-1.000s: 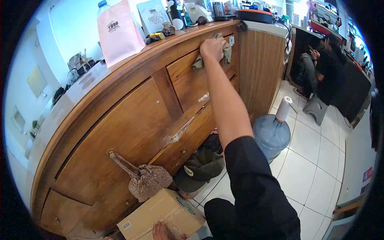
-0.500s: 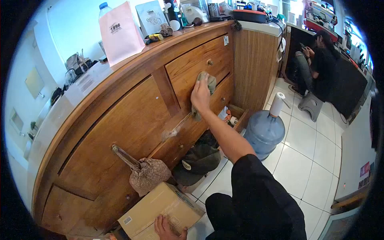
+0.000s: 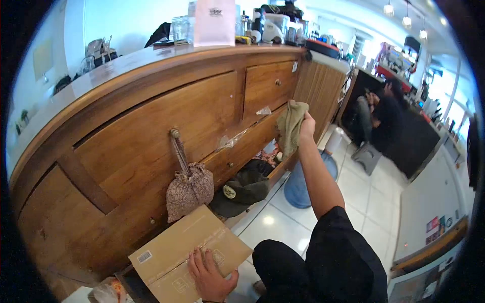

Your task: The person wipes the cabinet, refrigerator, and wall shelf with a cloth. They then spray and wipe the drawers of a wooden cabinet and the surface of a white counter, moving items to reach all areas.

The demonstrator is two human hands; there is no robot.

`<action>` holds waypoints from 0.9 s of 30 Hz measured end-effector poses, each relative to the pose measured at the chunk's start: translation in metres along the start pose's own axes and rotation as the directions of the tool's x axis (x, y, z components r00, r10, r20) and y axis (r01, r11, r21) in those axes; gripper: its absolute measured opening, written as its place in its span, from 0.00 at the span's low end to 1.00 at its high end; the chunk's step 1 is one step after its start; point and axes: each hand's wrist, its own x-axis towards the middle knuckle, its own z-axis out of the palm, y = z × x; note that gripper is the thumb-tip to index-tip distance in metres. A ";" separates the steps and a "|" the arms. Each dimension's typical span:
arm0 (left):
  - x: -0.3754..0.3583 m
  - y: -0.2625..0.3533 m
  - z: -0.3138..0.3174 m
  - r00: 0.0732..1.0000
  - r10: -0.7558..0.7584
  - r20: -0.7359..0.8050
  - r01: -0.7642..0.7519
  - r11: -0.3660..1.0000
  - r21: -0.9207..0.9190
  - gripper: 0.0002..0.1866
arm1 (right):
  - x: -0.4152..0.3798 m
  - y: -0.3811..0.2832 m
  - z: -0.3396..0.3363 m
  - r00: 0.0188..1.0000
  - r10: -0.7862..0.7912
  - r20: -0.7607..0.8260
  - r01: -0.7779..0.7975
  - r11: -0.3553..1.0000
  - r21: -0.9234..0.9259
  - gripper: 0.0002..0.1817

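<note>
Counted from left to right, there were seen one wooden cabinet [image 3: 156, 106], one cardboard box [image 3: 169, 255], one pouch [image 3: 191, 191] hung from a knob [image 3: 174, 133], one left hand [image 3: 212, 278], one pink bag [image 3: 214, 25] set on the cabinet's top, one cap [image 3: 243, 191], one open drawer [image 3: 282, 170], one green cloth [image 3: 291, 126], one water jug [image 3: 297, 191], one right hand [image 3: 307, 126], one stool [image 3: 367, 158] and one other person [image 3: 388, 121]. The box was cut off at the bottom of the view and partly covered by the left hand; the bag was cut off at the top. Whether the cap was set inside the drawer could not be told. The drawer's contents were partly covered by the cloth, the jug was partly hidden by the right forearm, and the other person was made out only dimly. The box was turned with its long axis from lower left to upper right; on it the left hand was laid flat, thumb held away from the fingers. The cloth was held over the drawer, its long axis nearly upright, its loose end pointed down. Its upper right edge was pinched by the right hand, whose fingers were partly hidden.
</note>
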 end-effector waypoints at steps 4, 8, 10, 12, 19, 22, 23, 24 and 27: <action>0.004 -0.003 -0.001 0.998 -0.063 -0.028 0.062 0.997 -0.046 0.41 | 0.026 -0.026 0.040 0.989 -0.148 -0.016 0.140 0.960 -0.242 0.26; 0.003 -0.005 0.010 0.998 -0.020 -0.055 0.019 1.000 -0.017 0.39 | 0.084 0.004 0.045 0.758 -0.450 0.473 0.622 0.281 -0.731 0.24; 0.000 -0.006 0.011 0.990 -0.131 -0.044 0.129 0.991 -0.038 0.39 | 0.074 0.023 0.065 0.403 -0.437 0.804 0.827 -0.202 -0.525 0.26; -0.003 -0.007 0.015 0.957 -0.288 -0.027 0.278 0.940 -0.197 0.40 | 0.093 0.031 0.077 0.175 -0.394 0.902 0.817 -0.453 -0.356 0.28; -0.013 -0.012 0.018 0.874 -0.469 -0.128 0.420 0.861 -0.288 0.46 | 0.181 0.019 0.089 0.350 -0.556 0.754 0.769 -0.288 -0.570 0.32; -0.003 0.005 0.021 0.830 -0.521 -0.197 0.424 0.820 -0.384 0.47 | 0.238 -0.001 0.078 0.388 -0.626 0.676 0.755 -0.204 -0.623 0.33; 0.002 0.006 0.026 0.817 -0.535 -0.213 0.428 0.812 -0.398 0.47 | 0.257 -0.006 0.077 0.389 -0.648 0.655 0.749 -0.192 -0.634 0.33; 0.005 0.007 0.028 0.806 -0.549 -0.220 0.435 0.803 -0.409 0.46 | 0.277 -0.010 0.072 0.396 -0.667 0.631 0.737 -0.178 -0.652 0.33; 0.012 0.005 0.028 0.782 -0.582 -0.222 0.458 0.779 -0.427 0.44 | 0.325 -0.025 0.058 0.295 -0.717 0.632 0.823 -0.145 -0.549 0.31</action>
